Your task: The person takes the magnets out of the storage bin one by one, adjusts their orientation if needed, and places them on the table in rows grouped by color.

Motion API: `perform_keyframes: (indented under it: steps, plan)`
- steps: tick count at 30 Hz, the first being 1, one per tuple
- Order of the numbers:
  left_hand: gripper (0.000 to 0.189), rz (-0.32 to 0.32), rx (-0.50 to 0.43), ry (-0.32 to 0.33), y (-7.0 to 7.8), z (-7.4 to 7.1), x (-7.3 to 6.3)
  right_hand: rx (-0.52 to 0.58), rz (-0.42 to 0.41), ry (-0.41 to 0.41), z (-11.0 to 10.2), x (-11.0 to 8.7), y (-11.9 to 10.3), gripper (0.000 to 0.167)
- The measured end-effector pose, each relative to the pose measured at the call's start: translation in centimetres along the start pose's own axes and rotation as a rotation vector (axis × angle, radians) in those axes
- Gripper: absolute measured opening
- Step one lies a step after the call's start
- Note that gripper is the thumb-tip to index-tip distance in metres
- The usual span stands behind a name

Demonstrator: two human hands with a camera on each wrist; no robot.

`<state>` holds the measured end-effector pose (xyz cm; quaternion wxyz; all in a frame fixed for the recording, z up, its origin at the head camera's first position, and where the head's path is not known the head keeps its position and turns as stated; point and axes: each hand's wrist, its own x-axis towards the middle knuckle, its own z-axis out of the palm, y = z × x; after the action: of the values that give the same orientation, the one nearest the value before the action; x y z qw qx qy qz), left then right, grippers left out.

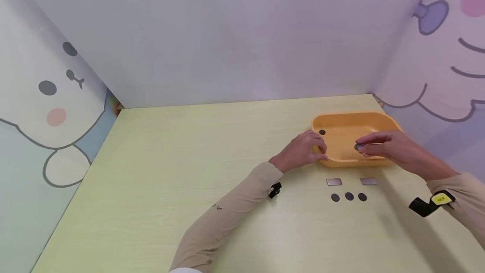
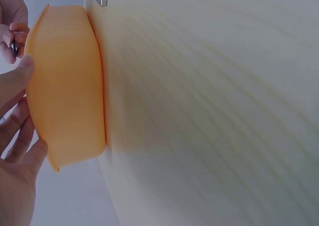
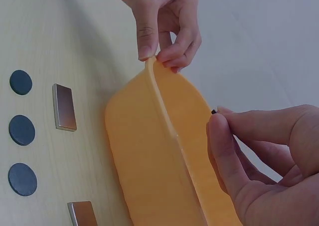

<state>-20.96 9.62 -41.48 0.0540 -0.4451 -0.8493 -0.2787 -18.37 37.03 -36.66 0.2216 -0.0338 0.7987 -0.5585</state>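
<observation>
An orange tray (image 1: 352, 164) with rounded corners stands at the right of the table. My left hand (image 1: 302, 150) grips its left end, thumb and fingers on the rim, as the right wrist view also shows. Over the tray, my right hand (image 1: 399, 151) pinches a dark round disc (image 1: 357, 147) between thumb and fingers; only its edge shows in the right wrist view. Another dark disc (image 1: 322, 132) lies inside the tray near its back left corner. In front of the tray are two shiny rectangular metal pieces (image 3: 65, 107) and three dark discs (image 3: 22, 130) in a row.
The pale yellow-green table (image 1: 170, 159) stretches far to the left of the tray. Behind it rises a plain pale wall (image 1: 227, 37), and cartoon-printed panels (image 1: 57, 100) stand at both sides. Each sleeve carries a dark strapped device (image 1: 424, 206) at the wrist.
</observation>
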Motion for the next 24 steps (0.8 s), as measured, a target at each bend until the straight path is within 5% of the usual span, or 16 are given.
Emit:
perform_keyframes:
  steps: [24]
  plan:
    - [0.017,-0.002,-0.034,0.009,-0.1,0.1,0.0,0.098,-0.042,-0.064,0.1,-3.8,0.5,0.023]
